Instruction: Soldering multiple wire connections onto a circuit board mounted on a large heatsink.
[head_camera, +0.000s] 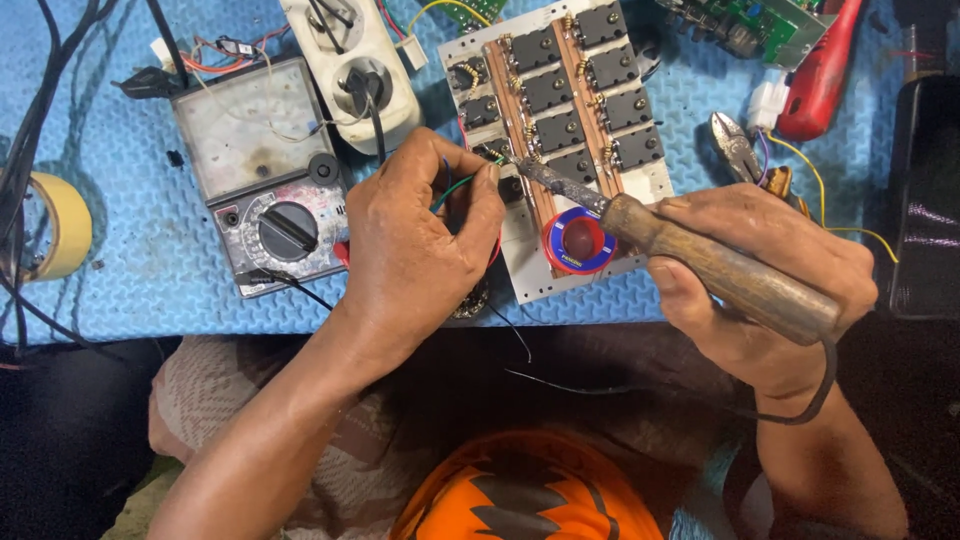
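Observation:
My left hand (420, 235) pinches thin green and blue wires (462, 185) against the left edge of a white circuit board (655, 185) that carries rows of black components on copper strips. My right hand (770, 275) grips the wooden handle of a soldering iron (700, 262). Its dark metal tip (525, 168) touches the board right where the wire ends meet my left fingertips. A small round tin with a blue and red rim (578, 242) lies on the board beneath the iron's shaft.
An analog multimeter (262, 175) sits left of my left hand on the blue foam mat (150, 270). Behind it is a white power strip (350, 65). Yellow tape roll (62, 225) at far left. Pliers (738, 145), a red tool (822, 75) and a green board (765, 25) lie right.

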